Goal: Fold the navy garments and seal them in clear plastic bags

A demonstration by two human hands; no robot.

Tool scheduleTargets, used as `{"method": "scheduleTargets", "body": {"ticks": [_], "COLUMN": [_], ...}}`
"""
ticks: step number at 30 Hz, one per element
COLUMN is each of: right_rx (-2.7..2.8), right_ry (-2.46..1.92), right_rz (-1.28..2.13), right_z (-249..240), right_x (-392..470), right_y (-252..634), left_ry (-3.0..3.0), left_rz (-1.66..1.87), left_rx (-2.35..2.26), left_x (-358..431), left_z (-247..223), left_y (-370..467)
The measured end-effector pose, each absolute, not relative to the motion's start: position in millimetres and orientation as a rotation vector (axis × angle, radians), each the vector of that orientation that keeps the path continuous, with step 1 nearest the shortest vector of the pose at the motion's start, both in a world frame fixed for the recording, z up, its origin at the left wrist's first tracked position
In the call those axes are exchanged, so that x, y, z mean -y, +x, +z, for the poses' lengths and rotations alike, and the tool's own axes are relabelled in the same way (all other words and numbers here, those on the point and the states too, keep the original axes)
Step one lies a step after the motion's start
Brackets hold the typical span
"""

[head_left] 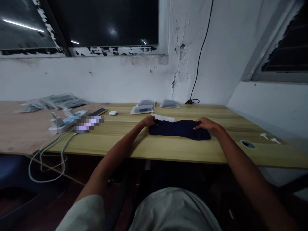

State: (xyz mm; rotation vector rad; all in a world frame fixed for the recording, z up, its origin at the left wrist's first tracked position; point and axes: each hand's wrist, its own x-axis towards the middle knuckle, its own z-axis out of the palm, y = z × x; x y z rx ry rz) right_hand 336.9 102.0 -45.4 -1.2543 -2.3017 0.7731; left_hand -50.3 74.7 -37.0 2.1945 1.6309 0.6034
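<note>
A dark navy piece of folded cloth (178, 129) lies lengthwise on the wooden desk (168, 150) in front of me. My left hand (148, 121) grips its left end, fingers curled over the far corner. At the right end, my right hand (206, 124) pinches the cloth between thumb and fingers. Just behind the cloth, a flat white strip (163, 117) shows, partly covered by it. Which garment or item the cloth is, I cannot make out.
Frosted plastic packets (144, 107) stand at the back, another packet (169, 103) beside them. More packets (56, 102) are heaped far left. A power strip (66, 123) with cables, a phone (97, 112) and a white earbud case (113, 113) sit left. Keys (269, 138) lie right, near a round hole (247, 144).
</note>
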Motion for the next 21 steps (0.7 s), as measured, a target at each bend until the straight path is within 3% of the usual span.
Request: {"method": "scheduleTargets", "body": {"ticks": [4,7,9,12,15,21], "right_rx": [1.944,1.773,1.857,1.932,1.804,1.904], "right_ry": [-1.183,-1.021,-0.930,-0.873,-0.949,-1.271], "right_rz": [0.345,0.355,0.632,1.118,1.175,1.035], "right_z": [-37,-24,-16,-10,-14,-35], "right_x": [-99,-87,-77,-67,-70,-94], "right_y": [335,345,359,384,399,392], "left_ry": [2.281,2.252,2.192,2.088,1.946,2.129], "left_rz": [1.068,1.306,1.200,0.663,0.316,0.607], "left_rx": [-1.550,-1.150,-0.831,-0.573,-0.539,-0.808], "left_x": [-60,-44,-34,-22,-18,-25], "left_z": [-24,-8,3,16,21,6], "left_y": [-39,-30,-29,-35,-44,-33]}}
